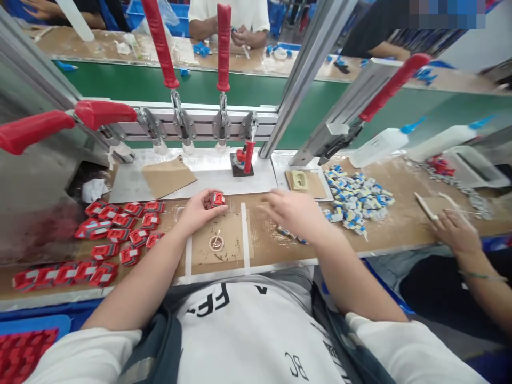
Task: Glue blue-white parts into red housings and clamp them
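Observation:
My left hand (200, 210) is closed around a small red and grey plastic part (218, 199) above the cardboard-covered bench. Motion blurs my right hand (294, 213), which hovers to the right of the white tape strip; whether its fingers hold anything cannot be told. Between my forearms sits a small round dish (216, 243) with dark contents and a thin white stick in it. Similar red parts (120, 220) lie left of my left arm, some in a row. Small grey, blue and yellow pieces (356, 197) are heaped beyond my right hand, a few partly hidden under it.
Toggle clamps with red handles (224, 48) stand on a metal frame ahead. One red part rests under a clamp on a dark block (242, 166). A beige mould (298, 180), white bottles (382, 146) and a co-worker's hand (456, 232) are at the right. More people work across the bench.

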{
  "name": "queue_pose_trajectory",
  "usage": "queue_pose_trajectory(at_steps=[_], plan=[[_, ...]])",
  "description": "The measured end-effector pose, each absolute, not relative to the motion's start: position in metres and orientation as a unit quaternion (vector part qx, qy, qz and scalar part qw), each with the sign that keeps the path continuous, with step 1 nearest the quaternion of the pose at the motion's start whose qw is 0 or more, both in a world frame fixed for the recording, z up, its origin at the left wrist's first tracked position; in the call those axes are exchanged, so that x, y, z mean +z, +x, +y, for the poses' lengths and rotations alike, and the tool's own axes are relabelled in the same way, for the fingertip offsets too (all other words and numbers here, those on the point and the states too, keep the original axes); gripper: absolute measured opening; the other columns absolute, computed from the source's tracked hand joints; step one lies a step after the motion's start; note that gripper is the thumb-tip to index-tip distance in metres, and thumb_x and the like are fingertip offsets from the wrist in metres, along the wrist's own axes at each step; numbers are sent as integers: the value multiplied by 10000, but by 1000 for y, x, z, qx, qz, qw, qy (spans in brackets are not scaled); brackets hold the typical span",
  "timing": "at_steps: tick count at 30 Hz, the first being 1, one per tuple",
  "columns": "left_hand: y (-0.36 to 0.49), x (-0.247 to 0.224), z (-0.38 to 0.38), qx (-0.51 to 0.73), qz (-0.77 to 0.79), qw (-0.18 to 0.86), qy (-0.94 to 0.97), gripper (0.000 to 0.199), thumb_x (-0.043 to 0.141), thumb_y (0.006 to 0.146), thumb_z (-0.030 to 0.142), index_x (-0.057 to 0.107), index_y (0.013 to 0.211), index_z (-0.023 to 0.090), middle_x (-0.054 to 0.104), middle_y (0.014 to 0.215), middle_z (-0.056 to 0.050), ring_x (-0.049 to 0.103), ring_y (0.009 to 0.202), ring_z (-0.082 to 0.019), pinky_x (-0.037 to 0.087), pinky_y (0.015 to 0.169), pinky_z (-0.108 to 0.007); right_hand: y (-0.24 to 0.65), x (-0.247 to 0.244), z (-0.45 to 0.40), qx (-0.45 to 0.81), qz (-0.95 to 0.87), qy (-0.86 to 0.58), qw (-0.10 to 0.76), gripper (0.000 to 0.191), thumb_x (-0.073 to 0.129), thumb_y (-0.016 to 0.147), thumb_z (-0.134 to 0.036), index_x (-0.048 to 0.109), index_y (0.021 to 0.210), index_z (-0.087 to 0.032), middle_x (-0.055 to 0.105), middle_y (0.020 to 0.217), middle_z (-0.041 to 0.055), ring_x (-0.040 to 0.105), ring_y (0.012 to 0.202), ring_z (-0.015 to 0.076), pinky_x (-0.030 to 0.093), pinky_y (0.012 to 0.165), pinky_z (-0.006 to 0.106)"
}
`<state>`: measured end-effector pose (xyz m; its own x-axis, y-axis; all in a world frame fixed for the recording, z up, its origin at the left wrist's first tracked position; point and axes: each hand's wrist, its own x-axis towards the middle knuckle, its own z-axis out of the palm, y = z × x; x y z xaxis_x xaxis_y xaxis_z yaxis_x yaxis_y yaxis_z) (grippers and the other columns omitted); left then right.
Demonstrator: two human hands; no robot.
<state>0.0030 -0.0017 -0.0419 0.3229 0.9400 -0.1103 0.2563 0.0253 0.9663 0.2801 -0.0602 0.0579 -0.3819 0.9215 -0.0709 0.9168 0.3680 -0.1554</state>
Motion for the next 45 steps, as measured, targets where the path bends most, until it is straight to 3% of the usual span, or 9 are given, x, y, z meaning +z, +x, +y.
queue_pose_trajectory(at_steps=[4,8,13,19,24,27,33,40,45], plan=[[5,-47,-3,326,475,503,645,648,887,724,532,679,1228,181,753,1022,-56,690,834,-200,544,791,-324,338,56,-73,51,-769,-637,-37,322,546,1064,-434,776,1064,-210,747,1089,98,709,955,232,410,703,304],[2,-49,-4,345,470,484,652,651,876,732,529,666,1241,180,759,1043,-62,702,870,-207,548,830,-333,322,33,-85,44,-737,-664,-119,328,653,995,-468,740,1149,-191,759,1137,129,723,1025,285,449,731,315],[1,-46,-9,352,468,447,676,619,865,745,518,679,1226,175,751,1033,-62,696,901,-218,543,835,-330,286,10,-91,8,-751,-652,-100,212,631,988,-249,705,1150,-135,740,1165,195,709,1087,300,486,812,327],[4,-49,-11,391,451,443,669,627,869,738,488,661,1228,157,746,1030,-66,688,902,-198,547,873,-328,277,2,-69,78,-811,-578,36,193,558,1016,-194,747,1035,-157,738,1112,133,675,1073,243,478,872,320],[7,-45,-9,419,462,425,656,620,873,720,501,660,1197,166,742,1037,-70,674,860,-194,548,816,-323,251,6,-26,362,-690,-468,416,303,711,902,-477,674,973,-184,694,921,32,657,892,181,555,831,323],[12,-40,-2,440,448,460,627,655,875,713,509,625,1213,168,734,1019,-68,648,777,-162,527,730,-292,227,3,-6,505,-560,-397,522,510,775,784,-661,612,959,-211,655,910,10,674,831,170,607,760,325],[26,-33,14,478,458,470,584,742,830,743,615,518,1295,229,675,937,-4,509,563,-84,442,544,-246,205,-17,10,575,-440,-348,595,611,764,752,-714,686,1082,-206,700,1030,74,631,726,141,536,607,277],[28,-43,10,492,443,452,597,620,853,788,519,571,1252,220,733,1047,-66,711,920,-205,573,866,-338,207,-30,3,593,-491,-315,555,537,726,867,-481,640,1337,-236,705,1249,101,580,762,139,521,684,298],[26,-42,4,457,464,459,605,601,854,801,514,602,1267,230,726,979,-43,700,889,-209,569,835,-336,214,-31,0,502,-570,-369,536,440,712,936,-473,670,1305,-237,665,1273,100,617,892,169,560,835,334]])
